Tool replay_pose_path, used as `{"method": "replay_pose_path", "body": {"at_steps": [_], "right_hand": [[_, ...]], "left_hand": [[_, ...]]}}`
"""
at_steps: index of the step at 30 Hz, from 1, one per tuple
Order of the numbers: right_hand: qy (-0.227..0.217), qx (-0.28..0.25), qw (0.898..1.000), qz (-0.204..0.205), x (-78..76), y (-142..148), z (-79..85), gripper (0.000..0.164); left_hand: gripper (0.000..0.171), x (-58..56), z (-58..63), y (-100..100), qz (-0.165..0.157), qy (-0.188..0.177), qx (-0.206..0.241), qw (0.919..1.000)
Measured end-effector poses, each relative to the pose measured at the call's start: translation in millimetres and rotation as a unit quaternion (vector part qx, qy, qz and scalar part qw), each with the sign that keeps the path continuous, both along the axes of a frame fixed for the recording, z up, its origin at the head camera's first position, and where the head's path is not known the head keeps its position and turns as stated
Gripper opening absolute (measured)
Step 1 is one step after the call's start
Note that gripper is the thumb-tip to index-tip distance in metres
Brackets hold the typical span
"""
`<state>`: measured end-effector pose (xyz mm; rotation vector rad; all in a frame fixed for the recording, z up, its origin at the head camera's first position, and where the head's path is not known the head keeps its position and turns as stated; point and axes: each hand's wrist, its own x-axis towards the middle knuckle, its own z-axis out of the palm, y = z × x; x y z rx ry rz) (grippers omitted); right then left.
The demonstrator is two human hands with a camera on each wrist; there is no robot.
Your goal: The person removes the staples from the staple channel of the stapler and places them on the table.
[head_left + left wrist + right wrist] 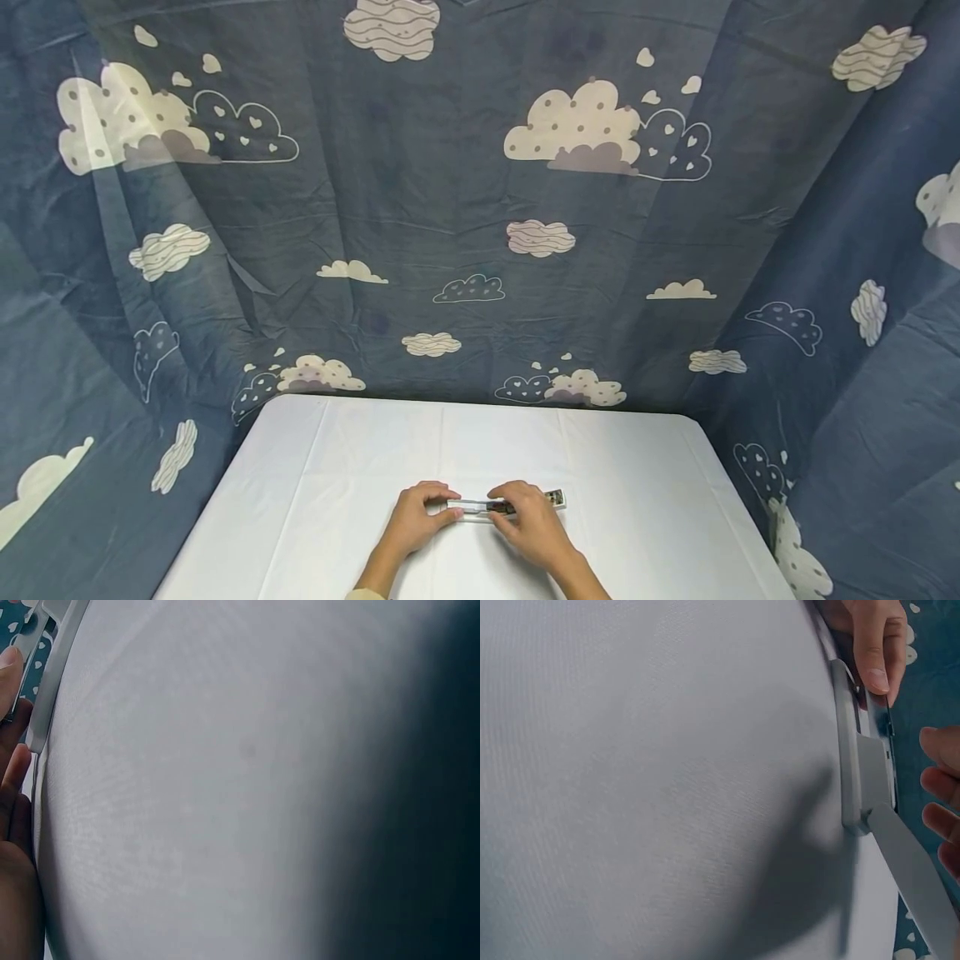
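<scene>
A white stapler (472,507) lies on the white table, its long cover (907,862) swung back from the base (847,750) at the hinge. My left hand (418,518) pinches the stapler's front end between thumb and fingers. In the left wrist view, the left thumb (9,675) lies along the stapler's metal part. Over the hinge half of the stapler is my right hand (531,525), its thumb and fingers spread apart. The right fingers (941,784) are loosely bent beside the stapler in the right wrist view, with a gap between them and it. My right hand hides part of the cover.
The white table (360,450) has faint creases in its surface. Dark blue cloth (450,192) with pale clouds hangs behind it and on both sides. My right hand and the stapler cast a soft shadow on the tabletop.
</scene>
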<state>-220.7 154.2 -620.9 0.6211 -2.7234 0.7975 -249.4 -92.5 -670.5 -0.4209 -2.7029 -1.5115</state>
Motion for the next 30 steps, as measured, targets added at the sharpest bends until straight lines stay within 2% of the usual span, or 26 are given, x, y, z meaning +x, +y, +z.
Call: {"method": "replay_pose_path", "body": {"at_steps": [10, 16, 24, 30], "right_hand": [[-0.021, 0.037, 0.999, -0.009, -0.2, -6.5, -7.9, 0.015], [-0.003, 0.056, 0.998, -0.006, 1.8, -6.9, -10.6, 0.016], [-0.005, 0.075, 0.997, -0.015, 1.4, -8.4, -13.9, 0.017], [0.015, 0.076, 0.997, -0.019, 2.2, -10.1, -16.7, 0.017]], "left_hand": [[0.026, -1.0, -3.4, -0.8, -0.001, 0.003, -0.001, 1.0000], [0.025, -0.9, -4.6, -0.3, 0.001, 0.015, -0.003, 0.9999], [0.025, -2.2, -4.5, 0.1, 0.004, 0.009, 0.001, 1.0000], [0.025, -2.6, -5.1, 1.0, 0.002, 0.008, 0.007, 0.9999]]}}
